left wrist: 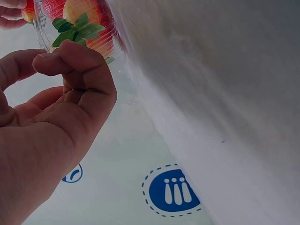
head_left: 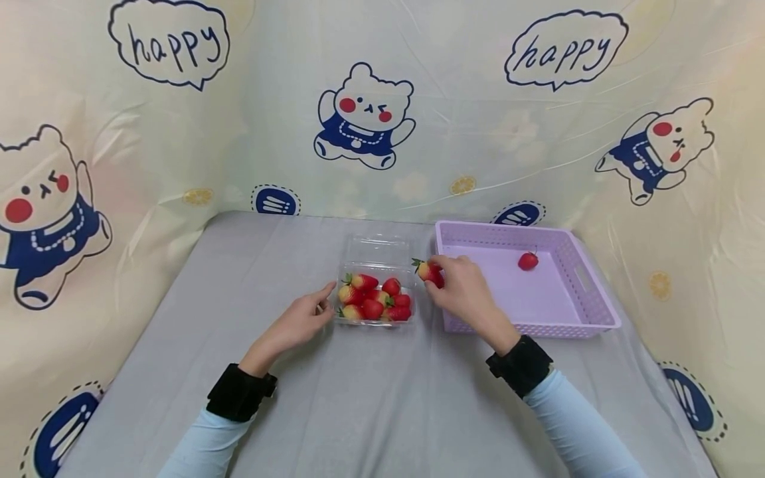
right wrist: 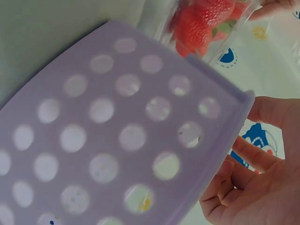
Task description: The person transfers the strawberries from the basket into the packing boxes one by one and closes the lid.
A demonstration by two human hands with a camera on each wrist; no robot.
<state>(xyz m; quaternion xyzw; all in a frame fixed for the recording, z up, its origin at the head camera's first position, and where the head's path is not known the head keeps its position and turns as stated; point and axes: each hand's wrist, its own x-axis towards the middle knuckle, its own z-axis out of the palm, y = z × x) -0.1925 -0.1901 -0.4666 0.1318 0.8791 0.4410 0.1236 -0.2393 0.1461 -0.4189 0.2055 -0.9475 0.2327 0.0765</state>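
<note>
A clear plastic box (head_left: pixel 338 277) holding several strawberries (head_left: pixel 372 309) sits mid-table, its lid (head_left: pixel 378 251) folded back at the far side. My left hand (head_left: pixel 301 318) is at the left side of the box with fingers loosely bent; in the left wrist view its fingertips lie close against the box wall, beside a green strawberry cap (left wrist: pixel 77 30). Over the left rim of the lilac basket, my right hand (head_left: pixel 469 289) pinches a red-and-pale strawberry (head_left: pixel 425 271), its leaves facing left. In the right wrist view the basket wall hides that strawberry.
One red strawberry (head_left: pixel 528 261) lies inside the lilac basket (head_left: pixel 508 305), towards its far right. The basket's perforated wall (right wrist: pixel 103 140) fills much of the right wrist view. Grey cloth (head_left: pixel 352 392) covers the table, and a printed curtain (head_left: pixel 269 99) stands behind.
</note>
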